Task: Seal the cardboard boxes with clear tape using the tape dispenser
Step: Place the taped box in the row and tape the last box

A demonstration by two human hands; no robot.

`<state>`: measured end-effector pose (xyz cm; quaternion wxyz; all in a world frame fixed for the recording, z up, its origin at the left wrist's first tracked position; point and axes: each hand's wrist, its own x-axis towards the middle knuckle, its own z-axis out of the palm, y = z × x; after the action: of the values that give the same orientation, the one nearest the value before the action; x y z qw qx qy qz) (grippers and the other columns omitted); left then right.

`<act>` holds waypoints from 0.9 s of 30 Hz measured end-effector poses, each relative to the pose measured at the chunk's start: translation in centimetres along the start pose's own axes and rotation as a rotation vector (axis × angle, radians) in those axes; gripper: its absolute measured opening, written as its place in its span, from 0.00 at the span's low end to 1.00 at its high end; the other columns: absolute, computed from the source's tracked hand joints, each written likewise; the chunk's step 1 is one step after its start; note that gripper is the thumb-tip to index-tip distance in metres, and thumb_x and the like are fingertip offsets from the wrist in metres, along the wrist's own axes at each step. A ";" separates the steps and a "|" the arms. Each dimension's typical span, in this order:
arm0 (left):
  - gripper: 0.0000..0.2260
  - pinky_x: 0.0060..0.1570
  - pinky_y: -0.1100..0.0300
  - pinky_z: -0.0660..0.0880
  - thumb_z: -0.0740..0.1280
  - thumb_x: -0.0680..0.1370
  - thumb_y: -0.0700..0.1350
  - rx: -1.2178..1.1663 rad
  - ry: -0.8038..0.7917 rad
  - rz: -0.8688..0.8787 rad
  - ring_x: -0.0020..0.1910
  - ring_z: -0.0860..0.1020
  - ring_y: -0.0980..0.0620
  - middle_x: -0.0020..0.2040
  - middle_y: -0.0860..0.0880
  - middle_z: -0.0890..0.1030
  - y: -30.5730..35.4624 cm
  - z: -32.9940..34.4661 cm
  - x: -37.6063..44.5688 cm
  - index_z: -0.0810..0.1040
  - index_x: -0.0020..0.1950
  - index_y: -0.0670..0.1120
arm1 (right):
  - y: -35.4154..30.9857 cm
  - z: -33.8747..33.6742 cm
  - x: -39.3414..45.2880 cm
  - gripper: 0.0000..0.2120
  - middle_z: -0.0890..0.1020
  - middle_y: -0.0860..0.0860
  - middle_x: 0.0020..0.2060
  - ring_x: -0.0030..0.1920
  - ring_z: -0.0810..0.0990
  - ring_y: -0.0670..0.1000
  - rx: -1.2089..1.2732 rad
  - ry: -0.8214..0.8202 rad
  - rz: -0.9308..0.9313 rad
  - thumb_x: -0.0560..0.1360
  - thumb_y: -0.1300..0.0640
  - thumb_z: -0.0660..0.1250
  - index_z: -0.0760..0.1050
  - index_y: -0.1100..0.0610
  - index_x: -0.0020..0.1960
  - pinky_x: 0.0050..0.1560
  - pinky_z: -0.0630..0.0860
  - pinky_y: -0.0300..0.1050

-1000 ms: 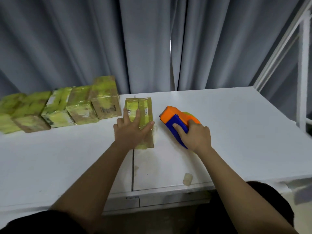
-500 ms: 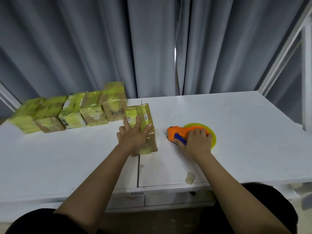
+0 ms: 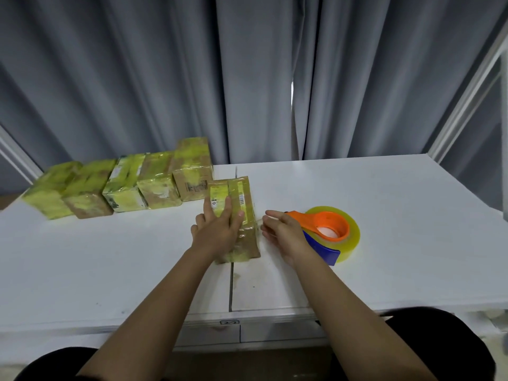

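Midway through a packing job, a person's left hand (image 3: pixel 220 232) lies flat, fingers straight, on top of a small cardboard box (image 3: pixel 238 215) at the middle of a white desk (image 3: pixel 384 243), apparently pressing it down so it cannot slide while its tape is smoothed. Yellowish clear tape already runs over the box's top and down its near face.

Just beside the box's right side, the right hand (image 3: pixel 286 235) is relaxed with its fingers loosely spread and holds nothing; the fingertips point toward the box, perhaps to rub down the tape edge there. Directly behind that hand, the orange-and-blue tape dispenser (image 3: pixel 327 235) lies on its side on the desk, its roll of clear tape facing up, probably parked within easy reach for the next strip.

Along the desk's far left, five taped boxes (image 3: pixel 123 188) stand in a tight row touching one another, seemingly finished and set aside to keep the working area free. Grey curtains (image 3: pixel 247 78) hang behind the desk. Whether a strand of tape joins box and dispenser is too faint to tell.
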<state>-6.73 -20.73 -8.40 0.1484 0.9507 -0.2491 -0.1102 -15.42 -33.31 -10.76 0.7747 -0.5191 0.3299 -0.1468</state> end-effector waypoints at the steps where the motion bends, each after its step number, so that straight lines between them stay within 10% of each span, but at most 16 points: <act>1: 0.25 0.68 0.44 0.55 0.45 0.80 0.63 0.000 0.003 0.003 0.73 0.53 0.38 0.78 0.45 0.40 0.0 0.1 0.0 0.46 0.77 0.60 | -0.1 -0.1 -0.1 0.14 0.80 0.55 0.41 0.40 0.80 0.47 0.055 0.012 0.005 0.76 0.65 0.66 0.74 0.61 0.61 0.45 0.79 0.37; 14: 0.29 0.62 0.44 0.67 0.48 0.79 0.64 0.172 0.244 0.047 0.67 0.66 0.35 0.77 0.38 0.51 0.5 1.6 0.3 0.55 0.77 0.54 | -0.1 -3.5 -1.5 0.14 0.82 0.55 0.29 0.35 0.81 0.56 -0.199 0.229 -0.413 0.73 0.66 0.68 0.69 0.49 0.48 0.43 0.78 0.49; 27: 0.27 0.61 0.45 0.67 0.49 0.80 0.62 0.243 0.251 0.037 0.67 0.65 0.37 0.78 0.40 0.49 0.6 2.0 0.5 0.52 0.78 0.55 | 1.3 -1.9 -0.3 0.14 0.79 0.56 0.46 0.43 0.77 0.59 -1.330 0.272 -0.546 0.73 0.70 0.58 0.73 0.60 0.55 0.32 0.63 0.44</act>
<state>-7.18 -21.95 -10.16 0.0644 0.9632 -0.2575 0.0429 -17.01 -33.90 -12.32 0.1836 -0.9207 0.3014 -0.1666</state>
